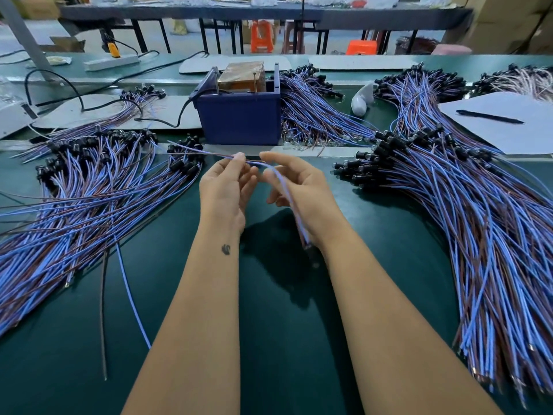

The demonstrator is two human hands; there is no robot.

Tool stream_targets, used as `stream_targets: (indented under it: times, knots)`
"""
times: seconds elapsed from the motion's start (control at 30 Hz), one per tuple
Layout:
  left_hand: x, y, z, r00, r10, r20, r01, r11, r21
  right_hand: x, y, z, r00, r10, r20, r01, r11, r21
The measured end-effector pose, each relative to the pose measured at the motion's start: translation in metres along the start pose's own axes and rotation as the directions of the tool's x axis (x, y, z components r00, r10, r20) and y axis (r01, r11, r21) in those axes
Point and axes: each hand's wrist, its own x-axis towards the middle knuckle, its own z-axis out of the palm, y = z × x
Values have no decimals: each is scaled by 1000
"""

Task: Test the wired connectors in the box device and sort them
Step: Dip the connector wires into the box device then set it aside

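Observation:
Both my hands are raised over the green table [269, 310], just in front of the dark blue box device [239, 118]. My left hand [224, 190] pinches a thin bundle of blue and brown wired connectors [209, 153] between thumb and fingertips. The same bundle [287, 193] runs through my right hand [299, 193] and down past its wrist. Large heaps of the same wires with black connector heads lie to the left [89, 190] and to the right [463, 205].
Another wire heap [311, 109] lies right of the box, and one more [134, 100] at the back left. A black cable [179, 118] feeds the box. A pen [490, 116] rests on white sheets at the right. A white bag [362, 100] and a power strip [110, 62] sit further back.

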Motion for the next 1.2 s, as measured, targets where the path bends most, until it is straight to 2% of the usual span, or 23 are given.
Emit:
stream_targets:
  times: [0.13, 0.27, 0.37, 0.43, 0.53, 0.6, 0.67, 0.73, 0.87, 0.97, 1.03, 1.1, 1.2]
  knots:
    - [-5, -6, 0, 996, 83, 15, -85, 977, 194, 3, 0, -9, 982, 12, -188, -3, 999, 48]
    - [-22, -16, 13, 964, 136, 231, -228, 869, 439, 8, 0, -22, 919, -14, -393, -24, 996, -91]
    - [-41, -26, 31, 916, 58, 396, -284, 791, 541, 10, -2, -37, 868, -39, -495, -37, 989, -144]
    - [-54, -34, 40, 869, -17, 494, -295, 785, 545, 10, -5, -47, 842, -38, -537, -65, 983, -172]
    - [-65, -41, 45, 814, -109, 570, -303, 759, 577, 5, -10, -64, 844, -28, -536, -147, 948, -281]
    - [-67, -44, 46, 789, -134, 600, -315, 750, 582, 1, -17, -80, 857, -2, -515, -265, 856, -444]
    - [-68, -45, 48, 779, -147, 609, -335, 723, 604, -3, -28, -99, 879, 20, -476, -362, 678, -640]
    - [-69, -47, 48, 773, -149, 617, -360, 697, 620, -7, -42, -116, 898, 22, -440, -391, 496, -775]
    - [-68, -47, 46, 797, -126, 591, -358, 689, 630, -12, -68, -150, 878, -10, -478, -443, 358, -822]
    - [-66, -47, 46, 838, -77, 541, -359, 669, 651, -17, -80, -169, 864, -13, -503, -493, 175, -852]
    - [-65, -48, 46, 859, -45, 511, -354, 667, 655, -19, -83, -174, 840, -66, -538, -535, 61, -843]
    - [-65, -50, 47, 870, -30, 491, -350, 665, 660, -17, -83, -165, 823, -158, -546, -548, 37, -836]
    - [-64, -52, 48, 880, -20, 475, -349, 651, 674, -13, -72, -128, 828, -299, -474, -462, 116, -879]
